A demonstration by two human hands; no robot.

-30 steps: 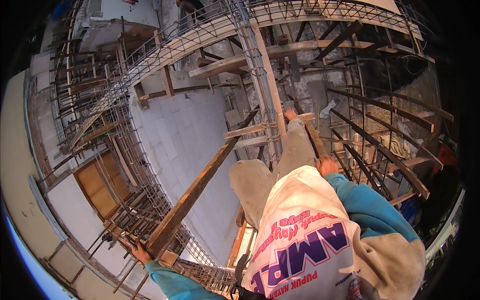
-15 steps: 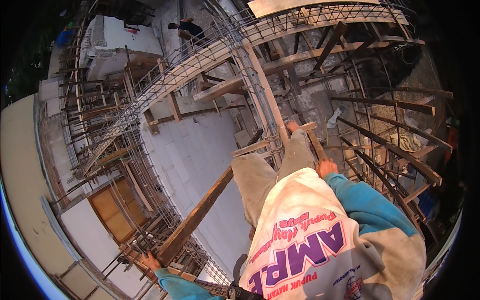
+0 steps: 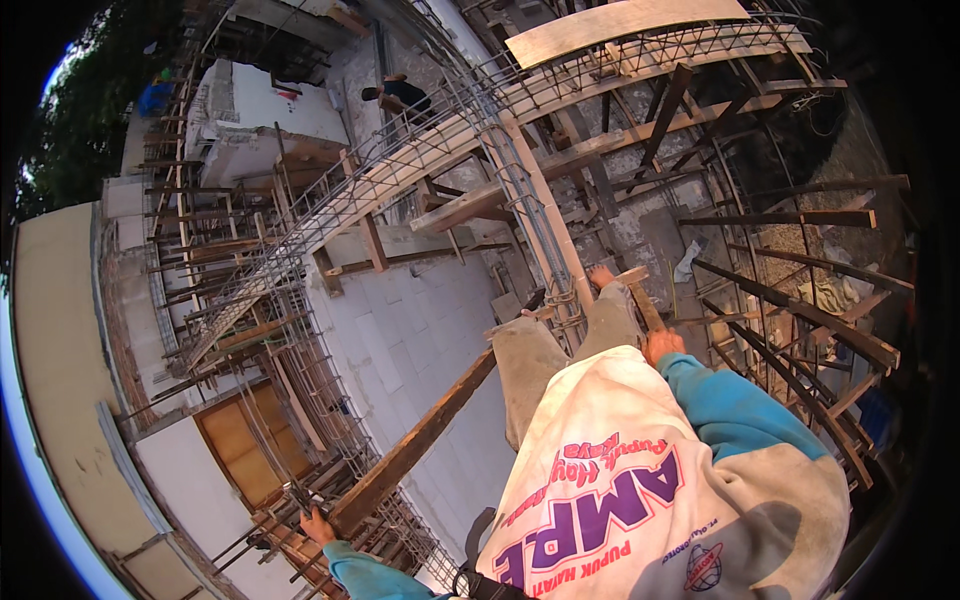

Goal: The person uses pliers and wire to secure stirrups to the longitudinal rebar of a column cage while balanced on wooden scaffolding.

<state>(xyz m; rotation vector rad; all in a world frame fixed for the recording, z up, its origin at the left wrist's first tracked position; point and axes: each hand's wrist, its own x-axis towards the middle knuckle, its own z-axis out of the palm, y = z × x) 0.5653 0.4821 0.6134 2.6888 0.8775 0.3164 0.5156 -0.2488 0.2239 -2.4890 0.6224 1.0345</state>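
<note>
I straddle a narrow beam frame with grey reinforcing bars (image 3: 537,212) running along it. My right hand (image 3: 663,346) is closed around the near end of a short wooden batten (image 3: 646,306), close to my right thigh. My left hand (image 3: 317,526) reaches far out to the lower left, beside the end of a long dark wooden plank (image 3: 420,440). Its fingers look curled, but what they grip is lost among thin bars and timber. The plank slants up from there to my left knee. A bare foot (image 3: 601,275) rests by the beam.
A long rebar cage (image 3: 375,180) crosses ahead on pale boards. Dark timber props (image 3: 790,290) jut out on the right. A white block wall (image 3: 400,330) drops away below on the left. Another person (image 3: 402,97) in dark clothes is at the far top.
The whole view has shifted, so the surroundings sit further right and slightly lower. Both hands stay at about the same spots by the plank and the batten.
</note>
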